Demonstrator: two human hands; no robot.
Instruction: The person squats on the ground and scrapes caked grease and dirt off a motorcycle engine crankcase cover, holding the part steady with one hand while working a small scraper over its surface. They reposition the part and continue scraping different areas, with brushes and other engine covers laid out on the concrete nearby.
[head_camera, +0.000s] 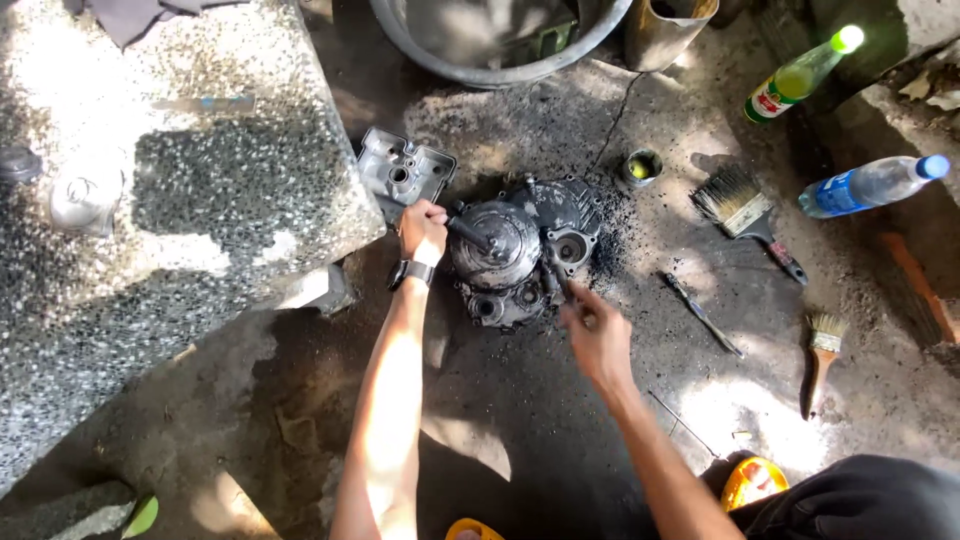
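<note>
The right hand (597, 335) reaches to the lower right edge of a grimy engine cover (525, 250) lying on the oily ground (520, 420), fingers pinched, apparently on a small tool, though blur hides it. The left hand (423, 228), with a wristwatch (411, 272), closes around a dark handle (470, 235) pressed on the cover's round hump. Beyond lie a grey metal cover (404, 172) and a wide paintbrush (745, 212).

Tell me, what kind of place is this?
Probably an outdoor repair spot on bare ground. A greasy engine part lies in the dirt, with paintbrushes and bottles scattered beside a stone slab.
</note>
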